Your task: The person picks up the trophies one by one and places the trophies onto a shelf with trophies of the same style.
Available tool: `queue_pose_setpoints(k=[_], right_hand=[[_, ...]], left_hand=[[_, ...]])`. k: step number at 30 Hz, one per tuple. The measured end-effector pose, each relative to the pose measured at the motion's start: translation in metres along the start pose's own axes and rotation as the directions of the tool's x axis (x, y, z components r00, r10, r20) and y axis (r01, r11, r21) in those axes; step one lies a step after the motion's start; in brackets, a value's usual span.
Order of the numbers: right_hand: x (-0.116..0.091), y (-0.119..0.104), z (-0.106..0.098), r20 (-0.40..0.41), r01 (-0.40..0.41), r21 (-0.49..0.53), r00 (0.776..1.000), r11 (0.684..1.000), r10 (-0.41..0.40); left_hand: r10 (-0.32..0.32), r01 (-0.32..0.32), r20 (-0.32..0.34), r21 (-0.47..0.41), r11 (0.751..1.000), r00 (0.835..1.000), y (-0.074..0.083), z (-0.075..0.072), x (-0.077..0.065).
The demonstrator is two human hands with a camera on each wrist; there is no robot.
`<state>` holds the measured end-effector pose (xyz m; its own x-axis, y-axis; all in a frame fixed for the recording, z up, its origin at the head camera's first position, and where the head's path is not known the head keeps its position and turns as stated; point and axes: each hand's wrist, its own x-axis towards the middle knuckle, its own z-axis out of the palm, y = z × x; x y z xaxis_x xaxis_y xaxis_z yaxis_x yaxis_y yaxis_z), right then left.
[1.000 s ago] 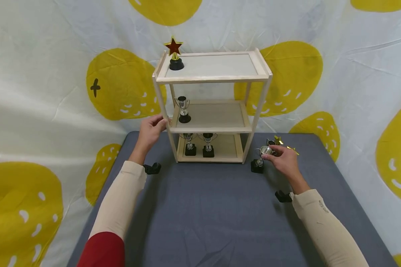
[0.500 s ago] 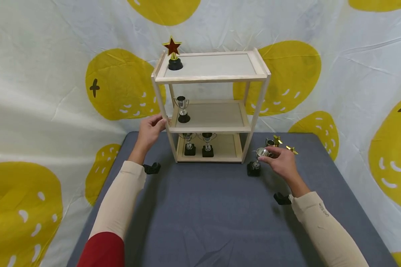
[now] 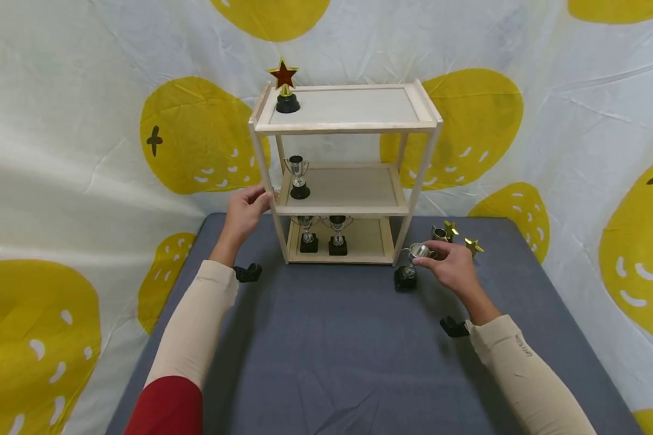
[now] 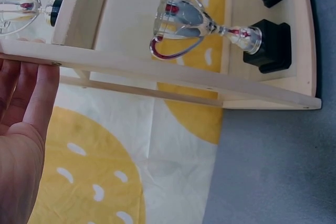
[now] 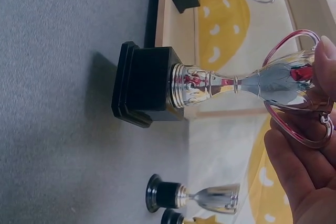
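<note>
My right hand point(image 3: 454, 269) pinches a silver trophy cup point(image 5: 283, 85) by its rim and handle. The cup is upright with its black square base point(image 3: 405, 279) low over the table, right of the shelf's front leg; whether the base touches the cloth I cannot tell. My left hand point(image 3: 243, 212) holds the left front post of the wooden shelf point(image 3: 341, 128) at the middle board's height, its fingers point(image 4: 44, 90) partly hidden behind the wood. A star trophy point(image 3: 285, 84) stands top left on the shelf, a silver cup point(image 3: 298, 178) on the middle board.
Two silver cups point(image 3: 308, 234) stand on the bottom board, at left and centre. Behind my right hand are a small cup point(image 3: 439, 234) and two gold star trophies point(image 3: 473, 246) on the grey table point(image 3: 326, 350). A patterned cloth point(image 3: 114, 121) hangs behind and at the sides.
My right hand has carried the silver trophy cup left, toward the shelf's right front leg. More of the rear star trophies shows now. My left hand stays on the post.
</note>
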<state>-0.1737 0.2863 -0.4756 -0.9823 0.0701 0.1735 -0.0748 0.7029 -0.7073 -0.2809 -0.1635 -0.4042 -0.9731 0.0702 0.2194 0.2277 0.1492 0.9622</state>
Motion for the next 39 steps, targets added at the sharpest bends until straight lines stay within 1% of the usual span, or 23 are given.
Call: queue_pose_setpoints(k=[4,11,16,19,21,24,26,29,34,39], right_hand=[[0.0,-0.005,0.003,0.007,0.009,0.0,1.0,1.0,-0.009],[-0.001,-0.019,0.007,0.047,-0.01,0.013,0.999,1.0,0.01],[0.002,-0.027,0.01,0.041,0.025,0.032,0.999,0.999,-0.026],[0.003,-0.032,0.013,0.037,0.035,0.034,0.999,0.999,-0.036],[0.004,-0.034,0.015,0.037,0.031,0.032,0.999,0.999,-0.032],[0.006,-0.039,0.018,0.04,0.033,0.026,0.999,0.999,-0.034],[0.007,-0.041,0.021,0.039,0.043,0.03,0.998,0.999,-0.045],[0.01,-0.045,0.024,0.039,0.056,0.039,0.998,0.998,-0.058],[0.014,-0.051,0.03,0.038,0.074,0.062,0.996,0.995,-0.077],[0.018,-0.055,0.035,0.032,0.101,0.063,0.994,0.993,-0.103]], left_hand=[[0.001,-0.001,-0.005,0.005,1.0,1.0,0.0,0.0,-0.001],[0.015,-0.015,0.002,-0.019,1.0,1.0,0.002,-0.001,-0.002],[0.004,-0.004,0.02,-0.029,1.0,1.0,0.014,-0.002,-0.006],[0.005,-0.005,0.027,-0.018,1.0,1.0,0.022,-0.002,-0.009],[0.005,-0.005,0.028,-0.019,1.0,1.0,0.02,-0.002,-0.008],[0.014,-0.014,0.021,-0.026,1.0,1.0,0.012,-0.002,-0.004],[0.023,-0.023,0.01,-0.033,0.999,1.0,0.005,-0.002,-0.001],[0.048,-0.048,0.003,-0.023,0.999,0.999,0.0,-0.002,0.0],[0.067,-0.067,0.012,-0.012,0.998,0.998,-0.002,-0.001,0.0],[0.056,-0.056,0.012,-0.015,0.998,0.998,-0.001,-0.001,-0.001]])
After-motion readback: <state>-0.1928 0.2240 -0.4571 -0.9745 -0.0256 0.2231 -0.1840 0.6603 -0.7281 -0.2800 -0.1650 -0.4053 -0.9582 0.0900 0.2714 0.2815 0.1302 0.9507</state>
